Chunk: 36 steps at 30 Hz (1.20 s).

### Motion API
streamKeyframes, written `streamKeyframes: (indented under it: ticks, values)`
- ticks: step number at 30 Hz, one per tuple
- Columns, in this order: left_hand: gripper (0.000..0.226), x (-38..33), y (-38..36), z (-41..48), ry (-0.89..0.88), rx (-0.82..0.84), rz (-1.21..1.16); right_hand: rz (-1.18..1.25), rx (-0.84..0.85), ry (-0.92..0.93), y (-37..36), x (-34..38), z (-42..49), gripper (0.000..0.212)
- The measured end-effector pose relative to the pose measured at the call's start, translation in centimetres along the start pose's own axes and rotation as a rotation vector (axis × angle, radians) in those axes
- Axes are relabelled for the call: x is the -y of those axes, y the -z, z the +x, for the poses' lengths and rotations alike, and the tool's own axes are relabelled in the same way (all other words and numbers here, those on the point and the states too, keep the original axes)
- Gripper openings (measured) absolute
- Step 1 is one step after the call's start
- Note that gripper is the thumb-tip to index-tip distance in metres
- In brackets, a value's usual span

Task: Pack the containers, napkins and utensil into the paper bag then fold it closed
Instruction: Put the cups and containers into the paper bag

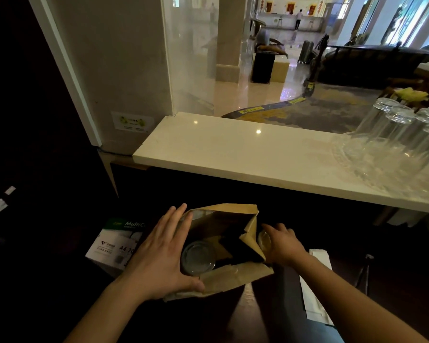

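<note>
A pale stone counter (245, 157) runs across above the dark work area, with upturned glasses (401, 134) at its right end. Below, left of the paper bag (233, 278), a box (114, 243) reads "Multi" and "A4". The bag stands open, a clear lidded container (197, 257) inside. The left hand (159, 256) lies spread flat against the bag's left wall. The right hand (282, 243) curls around a small container (264, 240) just outside the right wall. White napkins (317, 288) lie right of it.

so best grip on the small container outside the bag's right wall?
Take the small container by its round rim from above. It sits upright, lid up, tight against the paper bag wall, and the right hand already cups it.
</note>
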<state>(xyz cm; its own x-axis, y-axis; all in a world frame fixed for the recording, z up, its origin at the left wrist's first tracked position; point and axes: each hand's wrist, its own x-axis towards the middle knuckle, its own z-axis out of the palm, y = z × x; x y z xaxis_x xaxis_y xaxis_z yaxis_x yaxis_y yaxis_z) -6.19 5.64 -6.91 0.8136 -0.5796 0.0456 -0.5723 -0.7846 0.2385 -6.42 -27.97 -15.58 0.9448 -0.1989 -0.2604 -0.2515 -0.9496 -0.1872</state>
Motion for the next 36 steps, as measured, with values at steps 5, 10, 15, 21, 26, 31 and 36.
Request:
streamKeyframes:
  ticks: [5, 10, 15, 21, 26, 31, 36]
  values:
    - [0.142, 0.3, 0.1, 0.0, -0.005, -0.009, -0.012, 0.083, -0.125, 0.003, 1.6, 0.3, -1.3, 0.096]
    - [0.142, 0.3, -0.2, 0.4, -0.009, -0.009, -0.005, 0.180, -0.273, 0.055, 7.4, 1.7, -4.8, 0.092]
    - [0.142, 0.1, -0.2, 0.8, -0.008, -0.017, -0.010, 0.243, -0.407, 0.171, 14.1, 4.4, -9.1, 0.089]
    - [0.142, 0.0, -0.1, 1.0, 0.002, -0.011, -0.043, 0.350, -0.496, 0.378, 17.2, 8.5, -12.8, 0.089]
    - [0.145, 0.1, -0.2, 1.2, 0.034, -0.010, -0.067, 0.275, -0.273, 0.477, 14.1, 12.0, -11.3, 0.091]
    - [0.145, 0.2, -0.2, 1.6, 0.035, 0.000, -0.079, 0.117, -0.212, 0.506, 9.5, 13.7, -8.2, 0.089]
    - [0.143, 0.0, -0.4, 1.6, 0.016, -0.005, -0.077, -0.023, -0.194, 0.468, 6.9, 13.8, -5.9, 0.089]
